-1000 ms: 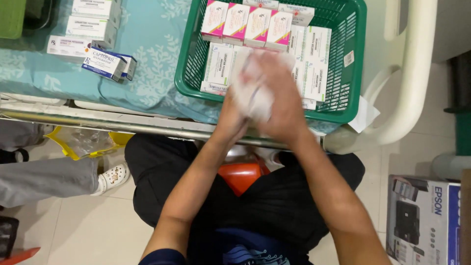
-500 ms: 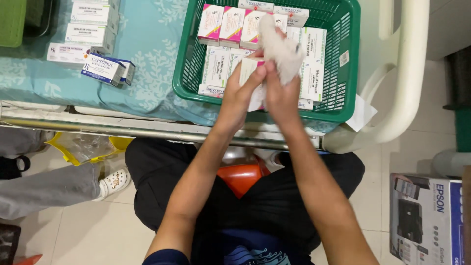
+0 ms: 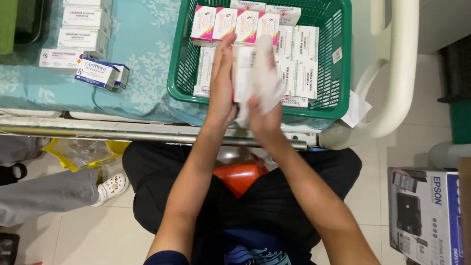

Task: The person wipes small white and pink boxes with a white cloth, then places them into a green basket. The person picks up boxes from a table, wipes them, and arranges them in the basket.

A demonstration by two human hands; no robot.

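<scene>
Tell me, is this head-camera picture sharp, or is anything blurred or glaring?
Head view: lighting is even and soft, with no harsh glare; the green basket and pink-topped boxes look fairly sharp; the white tissue between the left hand and right hand is smeared by motion.

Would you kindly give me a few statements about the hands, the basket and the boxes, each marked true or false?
1. The green basket holds medicine boxes. True.
2. The left hand and right hand hold a white box over the basket. True.
3. The basket is red. False: it is green.
4. A white cloth lies against the white box. True.
5. The blue-and-white box lies inside the basket. False: it lies on the patterned cloth, left of the basket.
</scene>
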